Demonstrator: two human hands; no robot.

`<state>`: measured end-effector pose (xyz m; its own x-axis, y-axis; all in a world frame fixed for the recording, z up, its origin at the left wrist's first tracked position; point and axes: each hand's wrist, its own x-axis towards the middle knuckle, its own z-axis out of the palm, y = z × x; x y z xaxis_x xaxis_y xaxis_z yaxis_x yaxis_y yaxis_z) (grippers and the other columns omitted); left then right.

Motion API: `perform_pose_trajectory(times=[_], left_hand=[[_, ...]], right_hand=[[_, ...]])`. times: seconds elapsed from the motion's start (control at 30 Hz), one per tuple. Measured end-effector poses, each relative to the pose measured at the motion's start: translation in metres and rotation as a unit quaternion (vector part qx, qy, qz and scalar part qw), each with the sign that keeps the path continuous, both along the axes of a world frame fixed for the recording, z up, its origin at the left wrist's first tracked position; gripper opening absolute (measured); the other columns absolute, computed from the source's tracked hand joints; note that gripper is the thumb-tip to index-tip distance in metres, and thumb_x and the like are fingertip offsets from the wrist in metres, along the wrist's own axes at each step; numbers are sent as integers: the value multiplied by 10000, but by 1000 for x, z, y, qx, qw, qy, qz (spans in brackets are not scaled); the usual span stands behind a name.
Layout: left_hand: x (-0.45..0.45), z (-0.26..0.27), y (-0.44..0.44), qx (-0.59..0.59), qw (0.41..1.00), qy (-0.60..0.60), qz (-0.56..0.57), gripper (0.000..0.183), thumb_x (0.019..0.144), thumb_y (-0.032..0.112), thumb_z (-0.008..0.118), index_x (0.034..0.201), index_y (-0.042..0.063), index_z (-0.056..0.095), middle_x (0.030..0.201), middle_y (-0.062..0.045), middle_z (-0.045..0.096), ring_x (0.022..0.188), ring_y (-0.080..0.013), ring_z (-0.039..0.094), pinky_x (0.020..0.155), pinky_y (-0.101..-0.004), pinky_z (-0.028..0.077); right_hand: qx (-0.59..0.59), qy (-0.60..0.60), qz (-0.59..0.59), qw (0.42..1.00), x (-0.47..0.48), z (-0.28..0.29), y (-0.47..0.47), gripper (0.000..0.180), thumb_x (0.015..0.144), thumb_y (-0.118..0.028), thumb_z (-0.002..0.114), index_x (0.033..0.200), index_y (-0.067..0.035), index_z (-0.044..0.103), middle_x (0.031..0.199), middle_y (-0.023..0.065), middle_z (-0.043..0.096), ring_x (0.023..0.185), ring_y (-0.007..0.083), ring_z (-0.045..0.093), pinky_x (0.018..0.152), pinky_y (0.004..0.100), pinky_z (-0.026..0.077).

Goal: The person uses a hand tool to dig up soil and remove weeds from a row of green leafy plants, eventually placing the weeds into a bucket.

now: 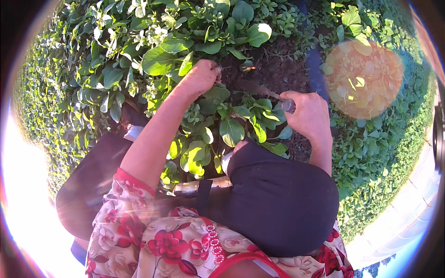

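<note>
My right hand (307, 113) is wrapped around the grey handle (288, 105) of a hand tool. The tool's flat, soil-coloured blade (255, 87) points left, low over the dark soil (285, 71); whether it is a knife or a narrow trowel is unclear. My left hand (205, 74) is among the leaves at the edge of the bare patch, its fingers curled down and in. Its fingertips are partly hidden, so what they pinch cannot be told. Broad-leaved green plants (232, 132) grow between my hands and my knees, and larger leaves (158, 60) rise beside my left hand.
A dark flat strip (314, 66) runs along the soil beyond my right hand. My black-trousered knees (281, 194) frame the near plants. Between them lies a pale brown cylinder (220, 182) with a black strap (204, 193). Low weeds (372, 149) cover the right side, bordered by a whitish surface (399, 222).
</note>
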<state>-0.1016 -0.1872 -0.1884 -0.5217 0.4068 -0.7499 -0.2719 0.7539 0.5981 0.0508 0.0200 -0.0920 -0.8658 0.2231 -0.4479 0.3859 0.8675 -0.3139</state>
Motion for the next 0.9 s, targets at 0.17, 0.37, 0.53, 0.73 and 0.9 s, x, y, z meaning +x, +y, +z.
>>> perform_pose_trajectory(times=[0.17, 0.37, 0.53, 0.73, 0.9], left_hand=[[-6, 47, -26, 50, 989, 55, 125, 265, 951, 205, 518, 814, 4, 624, 701, -67, 584, 622, -177, 507, 597, -331, 424], [10, 89, 9, 153, 961, 64, 223, 214, 924, 171, 515, 911, 20, 667, 770, -53, 601, 629, -143, 515, 559, -288, 426], [31, 123, 0, 213, 940, 21, 264, 195, 892, 106, 518, 981, 26, 672, 794, -59, 596, 712, -169, 546, 582, -327, 434], [61, 70, -19, 171, 937, -37, 302, 226, 901, 71, 454, 1014, 14, 641, 731, -87, 584, 583, -181, 533, 582, -363, 430], [88, -1, -45, 96, 931, -132, 326, 140, 870, 83, 502, 884, 12, 622, 755, -116, 597, 640, -209, 561, 565, -380, 434]], right_hand=[[80, 55, -43, 994, 12, 77, 6, 200, 749, -166, 696, 942, -129, 728, 814, 106, 697, 753, 307, 665, 722, 382, 529], [210, 106, -41, 971, 44, 186, 18, 201, 810, -266, 601, 958, -182, 707, 791, 137, 666, 763, 352, 632, 683, 412, 510], [229, 152, -40, 961, 53, 229, -8, 184, 808, -221, 590, 944, -168, 702, 778, 148, 650, 724, 366, 624, 658, 407, 503], [151, 110, 17, 982, 45, 199, -13, 132, 780, -166, 632, 868, -87, 691, 709, 140, 632, 629, 297, 599, 615, 360, 482], [125, 62, 104, 985, 2, 179, -20, 127, 780, -161, 600, 811, -64, 675, 716, 127, 647, 661, 299, 622, 628, 375, 492]])
